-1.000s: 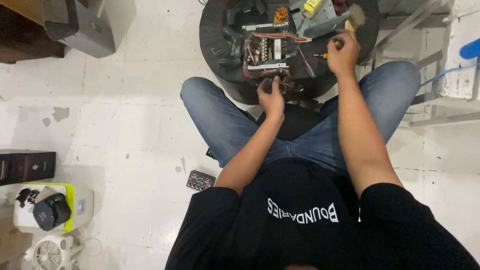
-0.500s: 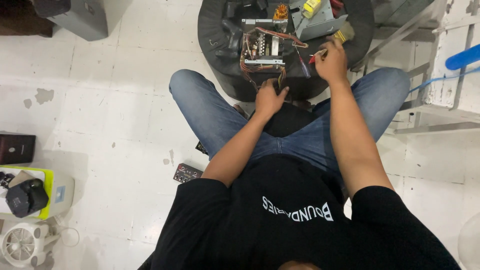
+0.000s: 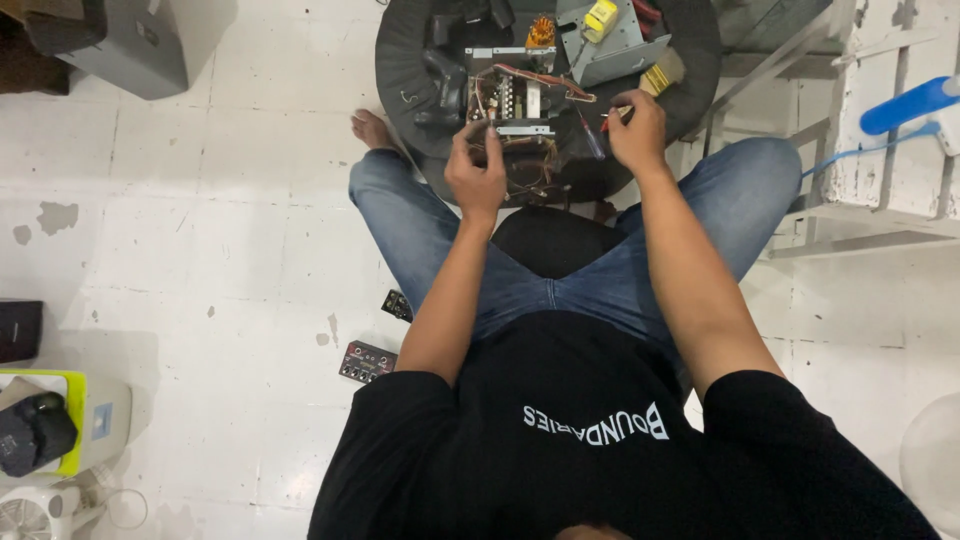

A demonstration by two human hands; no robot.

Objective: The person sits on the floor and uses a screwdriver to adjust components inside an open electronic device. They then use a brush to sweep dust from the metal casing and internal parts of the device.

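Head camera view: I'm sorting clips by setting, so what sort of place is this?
Probably an informal electronics repair spot on a white tiled floor. The seated person's left hand and right hand work on an opened circuit assembly resting on a round black stool, with small electronic parts on the floor.

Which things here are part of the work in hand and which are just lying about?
In use: left hand and right hand at the opened electronics unit on the round black tray; the right hand holds a thin tool.

Lying about: small black panel on the floor, grey box, blue-handled item, yellow-green case.
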